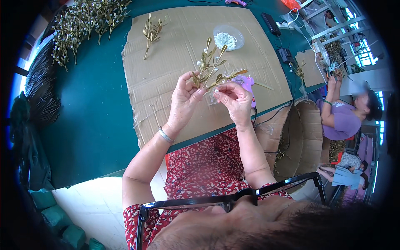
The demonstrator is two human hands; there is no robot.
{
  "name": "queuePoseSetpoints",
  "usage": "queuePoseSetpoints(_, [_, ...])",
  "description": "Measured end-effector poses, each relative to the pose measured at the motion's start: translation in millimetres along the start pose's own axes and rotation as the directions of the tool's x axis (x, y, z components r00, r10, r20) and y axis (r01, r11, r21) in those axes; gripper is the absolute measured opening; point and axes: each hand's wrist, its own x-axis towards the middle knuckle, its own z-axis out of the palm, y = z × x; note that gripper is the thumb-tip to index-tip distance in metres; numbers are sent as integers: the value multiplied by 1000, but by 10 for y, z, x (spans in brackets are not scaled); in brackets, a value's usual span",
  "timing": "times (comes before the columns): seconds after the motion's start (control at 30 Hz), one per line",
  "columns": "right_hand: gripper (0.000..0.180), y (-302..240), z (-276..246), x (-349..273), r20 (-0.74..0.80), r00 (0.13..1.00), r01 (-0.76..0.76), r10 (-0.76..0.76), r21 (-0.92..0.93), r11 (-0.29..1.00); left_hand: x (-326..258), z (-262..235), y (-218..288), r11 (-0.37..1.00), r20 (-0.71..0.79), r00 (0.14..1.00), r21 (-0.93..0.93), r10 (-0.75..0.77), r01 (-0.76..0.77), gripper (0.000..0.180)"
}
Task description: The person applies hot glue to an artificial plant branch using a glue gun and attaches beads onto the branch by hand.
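My left hand [186, 99] pinches the lower stem of a gold artificial sprig [207, 66] that carries small white beads among its leaves. Close by on the right, my right hand [236, 99] has its thumb and forefinger pressed together at a white bead [216, 90] by the sprig's lower branch. Behind my right hand lies a purple glue gun [248, 85] on the cardboard sheet [166, 87]. A clear plastic bowl [238, 33] of white beads [225, 40] stands beyond the sprig. Another gold sprig [151, 33] rests on the cardboard at the far left.
Many gold sprigs [89, 21] are heaped at the back left of the green table [91, 104], near a bundle of dark stems [41, 91]. Black power adapters [271, 24] and cables lie at the right. A cardboard box [306, 129] stands beside me; a person in purple [343, 118] works beyond.
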Motion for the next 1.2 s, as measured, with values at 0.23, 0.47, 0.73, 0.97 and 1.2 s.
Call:
queuePoseSetpoints(0.23, [19, 23, 52, -8, -59, 997, 58, -55, 40, 998, -3, -3, 8, 994, 6, 998, 97, 57, -58, 47])
queuePoseSetpoints(0.47, [18, 45, 87, -18, -87, 996, 39, -37, 20, 999, -7, -4, 4, 987, -5, 997, 138, 82, -80, 47])
queuePoseSetpoints(0.73, [22, 58, 235, -80, -104, 966, 240, -237, 16, 971, 1, -11, -14, 996, -5, 997, 41, 80, -80, 46])
queuePoseSetpoints(0.97, [15, 38, 375, -75, -168, 941, 291, -292, -32, 956, 2, 6, -33, 998, -39, 999, -53, 36, -38, 46])
queuePoseSetpoints(1.2, [12, 81, 365, -41, -171, 930, 310, -325, -112, 944, 17, -8, -80, 993, -55, 998, -115, 26, -32, 45])
